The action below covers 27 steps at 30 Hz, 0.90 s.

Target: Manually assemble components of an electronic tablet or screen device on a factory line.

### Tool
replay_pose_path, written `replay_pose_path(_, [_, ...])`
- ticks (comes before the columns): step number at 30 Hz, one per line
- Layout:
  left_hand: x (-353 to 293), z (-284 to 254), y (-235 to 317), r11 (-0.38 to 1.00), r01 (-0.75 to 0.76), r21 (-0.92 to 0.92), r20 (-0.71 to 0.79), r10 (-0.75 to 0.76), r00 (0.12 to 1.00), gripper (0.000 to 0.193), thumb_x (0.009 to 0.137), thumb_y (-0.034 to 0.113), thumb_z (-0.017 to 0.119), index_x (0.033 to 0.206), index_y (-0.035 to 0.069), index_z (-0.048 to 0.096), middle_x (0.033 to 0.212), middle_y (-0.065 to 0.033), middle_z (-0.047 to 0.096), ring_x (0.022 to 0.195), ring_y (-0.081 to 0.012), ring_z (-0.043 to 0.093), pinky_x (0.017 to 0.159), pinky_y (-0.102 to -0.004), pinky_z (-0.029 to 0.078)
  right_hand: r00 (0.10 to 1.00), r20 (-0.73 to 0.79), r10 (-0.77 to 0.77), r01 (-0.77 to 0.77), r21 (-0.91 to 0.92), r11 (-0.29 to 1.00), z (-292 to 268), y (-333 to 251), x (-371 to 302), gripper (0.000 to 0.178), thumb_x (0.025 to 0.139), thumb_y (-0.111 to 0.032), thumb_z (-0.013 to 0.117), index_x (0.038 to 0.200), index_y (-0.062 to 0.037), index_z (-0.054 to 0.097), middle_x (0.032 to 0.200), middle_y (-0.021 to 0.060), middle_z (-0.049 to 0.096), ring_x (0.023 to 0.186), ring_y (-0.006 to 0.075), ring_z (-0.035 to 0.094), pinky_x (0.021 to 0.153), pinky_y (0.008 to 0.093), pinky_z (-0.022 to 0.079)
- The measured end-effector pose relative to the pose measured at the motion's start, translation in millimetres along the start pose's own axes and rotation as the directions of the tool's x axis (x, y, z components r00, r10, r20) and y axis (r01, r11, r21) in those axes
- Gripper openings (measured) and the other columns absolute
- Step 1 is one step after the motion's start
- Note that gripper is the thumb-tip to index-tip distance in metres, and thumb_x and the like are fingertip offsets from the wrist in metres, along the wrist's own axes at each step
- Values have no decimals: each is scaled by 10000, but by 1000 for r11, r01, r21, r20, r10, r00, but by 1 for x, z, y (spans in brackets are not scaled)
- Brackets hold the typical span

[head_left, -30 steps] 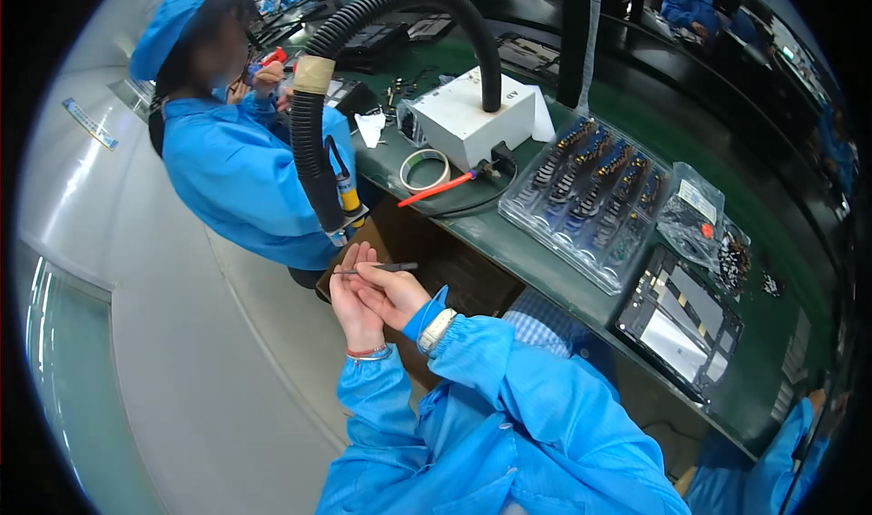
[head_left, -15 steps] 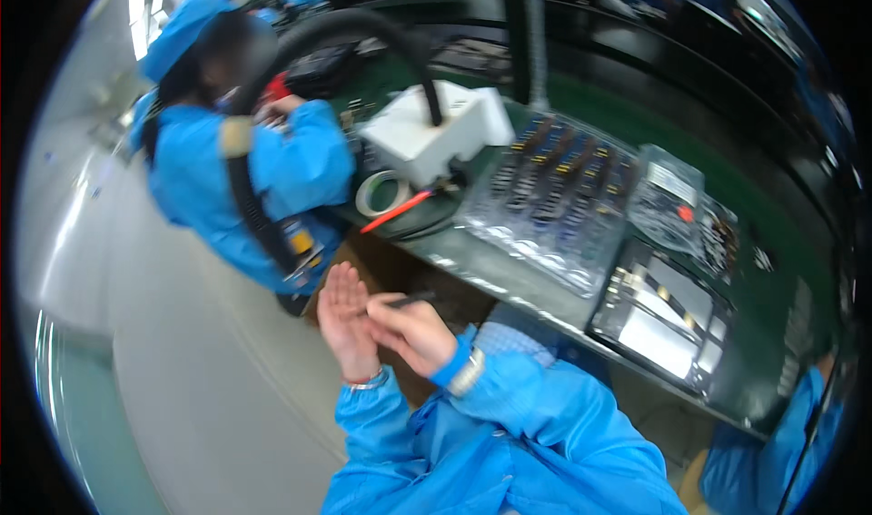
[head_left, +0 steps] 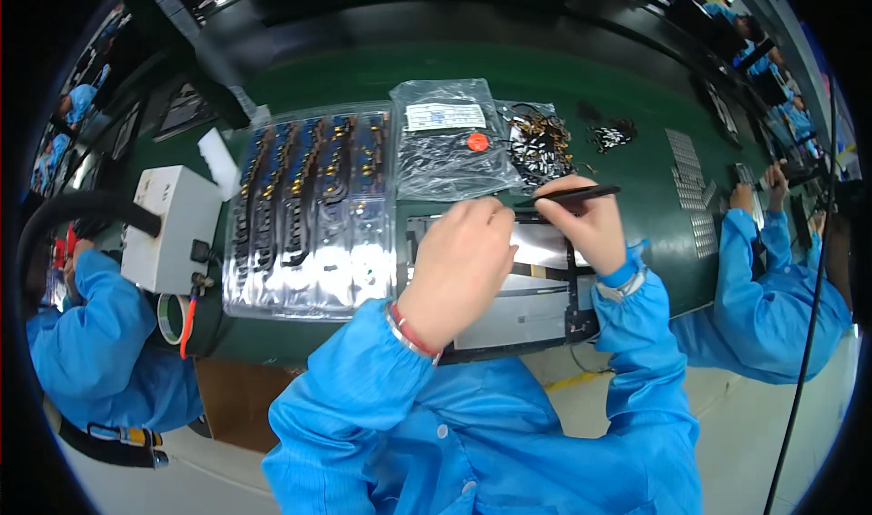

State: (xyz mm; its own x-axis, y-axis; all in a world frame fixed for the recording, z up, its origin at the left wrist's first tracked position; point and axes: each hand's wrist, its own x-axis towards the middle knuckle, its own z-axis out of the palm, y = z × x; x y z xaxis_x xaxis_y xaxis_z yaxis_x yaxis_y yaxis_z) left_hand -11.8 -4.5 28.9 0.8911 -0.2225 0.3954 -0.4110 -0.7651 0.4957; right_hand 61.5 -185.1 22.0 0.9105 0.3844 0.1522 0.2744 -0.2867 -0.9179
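Head view. At the centre of the frame, the left hand (head_left: 465, 250) is bent downward over the upper left part of a flat device panel (head_left: 513, 320); its fingertips are hidden, so whether they grasp anything cannot be told. Right of centre, the right hand (head_left: 589, 226) pinches a dark slim tool (head_left: 583, 193) between thumb and fingers. The tool's long axis runs nearly level across the frame, its thin end directed left, toward the left hand's fingers and near them. The panel lies below the tool, its long axis also left to right; the left hand is nearer its middle, the right hand its upper right corner. A clear tray (head_left: 291, 311) of parts stands left of the panel; a plastic bag (head_left: 440, 174) lies above.
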Motion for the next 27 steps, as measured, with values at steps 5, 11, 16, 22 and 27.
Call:
replay_pose_path(5, [8,20,-21,994,85,-73,63,-81,995,267,721,116,658,963,24,593,971,-122,577,904,-301,548,789,-370,445,994,11,106,-106,167,980,-2,18,-3,150,763,-44,663,899,11,628,818,45,624,733,92,580,647,223,476])
replay_pose_path(11, [9,23,-22,989,111,-99,66,-105,992,279,713,108,663,967,19,589,958,-112,577,889,-298,547,786,-383,443,995,56,86,-85,-9,996,-2,14,-3,145,737,-36,668,876,-4,642,820,73,633,728,124,591,641,241,473])
replay_pose_path(16, [9,20,-19,989,137,-62,114,-129,985,338,724,97,651,1054,70,586,984,-103,555,908,-292,531,795,-384,429,996,73,49,-44,-68,997,0,11,-1,161,729,-46,678,883,-14,644,820,75,631,730,136,588,632,248,469])
replay_pose_path(22, [8,20,-20,997,73,1,144,-72,987,414,733,95,649,1132,80,541,992,-104,549,933,-293,521,805,-386,421,995,32,94,-92,-49,995,-2,12,-6,169,724,-43,679,887,-18,642,832,76,629,742,143,591,648,251,468])
replay_pose_path(27, [6,24,-20,987,154,-47,77,-150,986,517,734,88,657,1203,24,449,1022,-121,550,947,-316,517,825,-394,409,991,19,131,-131,-16,991,-3,13,-6,168,724,-39,675,887,-14,644,836,78,635,751,143,601,656,259,475])
